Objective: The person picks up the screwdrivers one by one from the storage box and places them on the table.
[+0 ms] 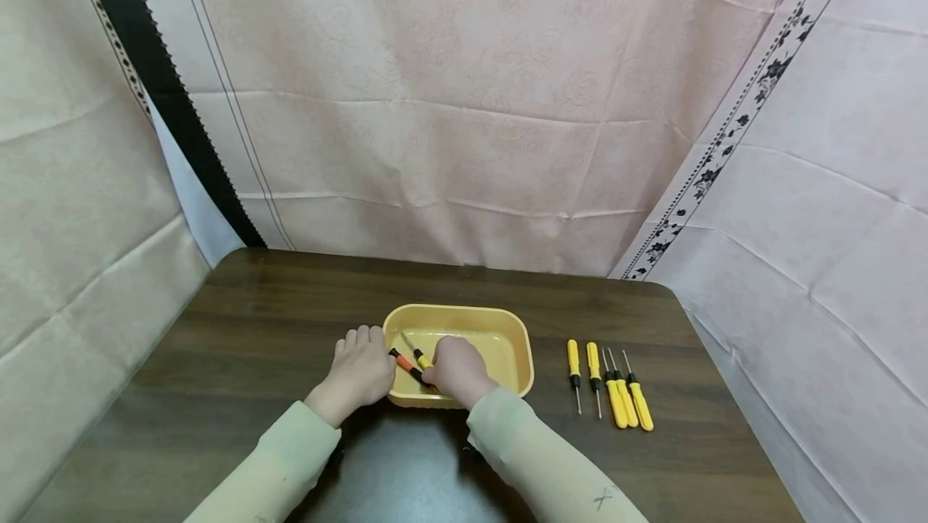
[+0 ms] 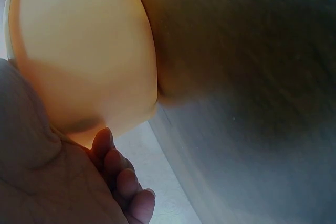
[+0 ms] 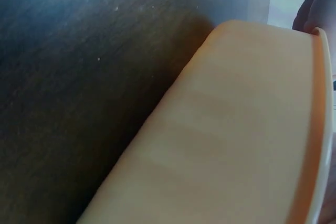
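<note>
Left hand [image 1: 360, 367]: at the tub's left end, fingers bent against the outer wall, gripping it.
Right hand [image 1: 461, 370]: reaches into the tub, at the tools; fingers hidden, cannot tell whether they grasp anything.
Yellow tub [image 1: 511, 390]: on the dark wooden table [image 1: 239, 362], between the hands.
Inside, left part: yellow-and-black screwdriver [image 1: 424, 359], blade pointing away; orange-and-black tool [image 1: 405, 363] beside it.
Right of tub: five yellow-handled screwdrivers [image 1: 616, 403]; left two handles-away, other three handles-near.
</note>
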Available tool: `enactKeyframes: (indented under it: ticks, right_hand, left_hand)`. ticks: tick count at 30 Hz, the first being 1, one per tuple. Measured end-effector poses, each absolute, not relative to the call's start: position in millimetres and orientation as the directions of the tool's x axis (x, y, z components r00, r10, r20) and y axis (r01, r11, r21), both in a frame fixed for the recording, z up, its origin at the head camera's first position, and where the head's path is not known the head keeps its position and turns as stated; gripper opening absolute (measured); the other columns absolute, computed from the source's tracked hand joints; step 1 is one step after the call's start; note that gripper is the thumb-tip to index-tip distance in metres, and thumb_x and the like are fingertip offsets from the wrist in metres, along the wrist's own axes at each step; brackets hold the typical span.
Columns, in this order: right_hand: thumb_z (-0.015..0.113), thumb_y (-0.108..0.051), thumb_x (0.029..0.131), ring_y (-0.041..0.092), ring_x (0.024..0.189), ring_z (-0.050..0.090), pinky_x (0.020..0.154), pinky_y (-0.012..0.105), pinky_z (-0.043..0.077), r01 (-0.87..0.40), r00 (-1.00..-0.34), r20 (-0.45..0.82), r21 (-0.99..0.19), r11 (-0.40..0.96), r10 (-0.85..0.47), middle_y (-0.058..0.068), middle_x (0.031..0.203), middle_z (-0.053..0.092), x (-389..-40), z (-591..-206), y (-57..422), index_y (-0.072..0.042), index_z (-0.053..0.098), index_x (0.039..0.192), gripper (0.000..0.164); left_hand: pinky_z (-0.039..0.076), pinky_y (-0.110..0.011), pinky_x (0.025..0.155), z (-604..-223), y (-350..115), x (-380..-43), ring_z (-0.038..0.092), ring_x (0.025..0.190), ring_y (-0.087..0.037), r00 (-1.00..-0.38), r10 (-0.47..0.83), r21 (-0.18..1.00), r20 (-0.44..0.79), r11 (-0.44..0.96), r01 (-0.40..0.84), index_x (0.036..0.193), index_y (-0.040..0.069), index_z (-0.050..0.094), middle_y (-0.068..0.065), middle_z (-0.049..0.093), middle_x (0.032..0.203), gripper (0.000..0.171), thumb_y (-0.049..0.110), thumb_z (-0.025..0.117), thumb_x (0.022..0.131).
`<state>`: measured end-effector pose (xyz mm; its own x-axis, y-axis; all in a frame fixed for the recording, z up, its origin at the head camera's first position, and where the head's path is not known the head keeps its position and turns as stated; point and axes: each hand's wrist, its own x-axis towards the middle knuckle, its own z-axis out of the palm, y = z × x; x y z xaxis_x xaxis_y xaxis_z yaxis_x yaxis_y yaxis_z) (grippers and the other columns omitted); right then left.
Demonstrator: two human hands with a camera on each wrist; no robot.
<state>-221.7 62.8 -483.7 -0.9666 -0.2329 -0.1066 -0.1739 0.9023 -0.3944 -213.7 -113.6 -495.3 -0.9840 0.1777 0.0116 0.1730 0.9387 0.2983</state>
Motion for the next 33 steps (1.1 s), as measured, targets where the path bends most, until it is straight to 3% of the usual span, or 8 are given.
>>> enactKeyframes:
  ticks: [6,9,15,18,23,29,33]
  right_hand:
    - [0.075,-0.023,0.076,0.009,0.042,0.033,0.042,0.025,0.028,-0.128,-0.969,-0.110,-0.535,0.835,-0.219,-0.008,0.044,0.035,-221,-477,74,-0.016,0.047,0.050,0.039]
    - [0.074,-0.022,0.078,0.008,0.043,0.036,0.044,0.025,0.031,-0.133,-0.964,-0.103,-0.616,0.776,-0.247,-0.009,0.046,0.040,-220,-469,86,-0.016,0.051,0.054,0.034]
    - [0.069,-0.019,0.079,0.010,0.057,0.052,0.054,0.029,0.045,-0.199,-0.948,-0.036,-0.710,0.675,-0.317,-0.005,0.065,0.059,-215,-449,116,-0.015,0.065,0.074,0.008]
    - [0.067,-0.017,0.082,0.011,0.058,0.052,0.053,0.029,0.044,-0.204,-0.945,-0.020,-0.745,0.634,-0.327,-0.003,0.069,0.061,-213,-445,132,-0.013,0.066,0.078,0.006]
    - [0.067,-0.014,0.087,0.014,0.056,0.054,0.051,0.031,0.045,-0.123,-0.959,-0.049,-0.816,0.565,-0.279,0.002,0.069,0.064,-212,-448,152,-0.009,0.068,0.083,0.006]
    - [0.072,-0.015,0.087,0.023,0.073,0.066,0.071,0.045,0.054,0.029,-0.964,-0.143,-0.893,0.449,-0.223,0.009,0.084,0.067,-212,-455,166,-0.002,0.065,0.101,0.020]
    - [0.070,-0.011,0.088,0.025,0.078,0.066,0.074,0.040,0.054,0.069,-0.955,-0.184,-0.901,0.429,-0.231,0.011,0.088,0.066,-211,-455,172,0.000,0.063,0.108,0.024]
  left_hand:
    - [0.031,-0.044,0.074,-496,-114,-214,0.037,0.084,-0.030,-0.983,0.180,0.284,0.028,0.942,0.180,0.104,-0.003,0.047,-0.013,0.041,0.091,0.029,0.025,0.051,0.095]
    - [0.031,-0.044,0.073,-496,-114,-214,0.037,0.083,-0.030,-0.984,0.177,0.279,0.033,0.943,0.179,0.103,-0.003,0.047,-0.013,0.041,0.090,0.029,0.025,0.050,0.096]
    - [0.030,-0.042,0.072,-495,-114,-214,0.036,0.081,-0.030,-0.984,0.175,0.291,0.029,0.940,0.176,0.101,-0.001,0.046,-0.012,0.039,0.089,0.027,0.025,0.051,0.095]
    - [0.029,-0.042,0.072,-495,-114,-214,0.035,0.081,-0.030,-0.985,0.169,0.300,0.024,0.939,0.168,0.100,-0.001,0.046,-0.012,0.039,0.088,0.026,0.024,0.051,0.095]
    - [0.029,-0.042,0.072,-494,-116,-214,0.035,0.081,-0.030,-0.986,0.162,0.311,0.027,0.936,0.163,0.100,-0.002,0.046,-0.013,0.039,0.089,0.025,0.023,0.050,0.095]
    - [0.029,-0.042,0.073,-495,-115,-214,0.035,0.082,-0.030,-0.986,0.166,0.316,0.011,0.935,0.161,0.103,-0.002,0.046,-0.013,0.039,0.091,0.026,0.023,0.049,0.095]
    - [0.029,-0.042,0.073,-496,-114,-215,0.035,0.082,-0.030,-0.986,0.168,0.312,0.011,0.936,0.163,0.102,-0.002,0.046,-0.013,0.039,0.090,0.026,0.023,0.049,0.095]
